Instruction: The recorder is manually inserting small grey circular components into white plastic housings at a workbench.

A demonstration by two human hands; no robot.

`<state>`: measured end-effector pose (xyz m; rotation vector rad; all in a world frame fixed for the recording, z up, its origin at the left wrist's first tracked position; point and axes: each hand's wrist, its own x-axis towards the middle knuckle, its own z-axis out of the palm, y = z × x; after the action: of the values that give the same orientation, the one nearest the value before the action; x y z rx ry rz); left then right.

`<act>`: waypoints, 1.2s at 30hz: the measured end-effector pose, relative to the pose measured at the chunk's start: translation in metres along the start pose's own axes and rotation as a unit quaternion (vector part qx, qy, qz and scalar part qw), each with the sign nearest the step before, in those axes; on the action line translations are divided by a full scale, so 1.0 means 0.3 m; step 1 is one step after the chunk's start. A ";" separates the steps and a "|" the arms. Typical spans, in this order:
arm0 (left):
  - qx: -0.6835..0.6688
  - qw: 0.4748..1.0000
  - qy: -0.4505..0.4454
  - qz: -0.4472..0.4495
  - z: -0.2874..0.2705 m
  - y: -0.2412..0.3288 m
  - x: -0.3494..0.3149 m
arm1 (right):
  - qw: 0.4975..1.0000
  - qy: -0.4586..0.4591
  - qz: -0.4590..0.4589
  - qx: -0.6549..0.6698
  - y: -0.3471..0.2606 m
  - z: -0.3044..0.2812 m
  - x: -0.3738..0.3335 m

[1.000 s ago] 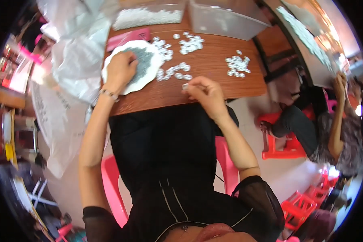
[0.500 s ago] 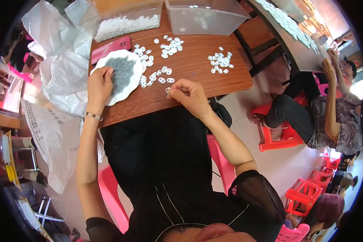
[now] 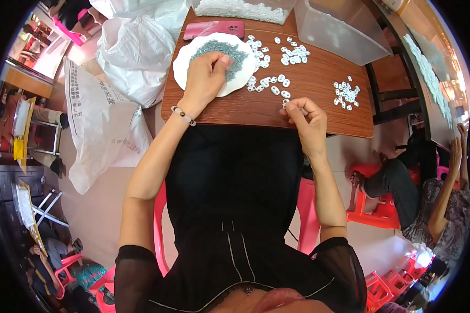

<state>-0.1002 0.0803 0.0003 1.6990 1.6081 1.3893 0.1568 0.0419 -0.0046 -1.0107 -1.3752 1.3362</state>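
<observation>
My left hand [image 3: 206,78] is over a white scalloped plate [image 3: 181,68] heaped with tiny grey slivers [image 3: 206,48]. Its thumb and forefinger are pressed together above the heap; whatever lies between them is too small to make out. At the table's near edge, my right hand [image 3: 309,121] pinches a small white two-holed oval piece [image 3: 285,103] between thumb and fingertips. Similar white pieces [image 3: 275,90] form a loose line just beyond that hand. More of them lie in a group beside the plate [image 3: 258,55], a far group [image 3: 296,54] and a group at the right [image 3: 346,95].
Behind the plate lies a pink phone [image 3: 214,29]. A clear bin of white pieces [image 3: 240,9] and another clear bin [image 3: 344,31] stand at the back. White sacks [image 3: 136,57] crowd the left side. Another person [image 3: 444,203] sits at a neighbouring table on the right.
The view has shifted, so the table appears farther right and higher. My left hand has moved from the plate's left side over the grey heap. My right hand still pinches the white piece.
</observation>
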 end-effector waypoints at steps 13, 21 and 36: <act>-0.005 1.000 0.010 -0.007 -0.039 -0.035 -0.021 | 0.995 0.016 -0.019 -0.093 0.028 -0.011 0.028; -0.037 0.997 0.057 0.039 -0.033 0.030 -0.050 | 0.836 0.090 -0.086 -0.534 -0.019 -0.037 0.056; -0.049 0.991 0.072 0.100 -0.037 0.112 -0.084 | 0.939 -0.046 -0.202 -0.274 -0.137 0.247 0.211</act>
<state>-0.0889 0.0454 0.0235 1.7765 1.4472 1.6928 0.0726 0.0839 0.0436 -0.9480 -1.9647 0.7122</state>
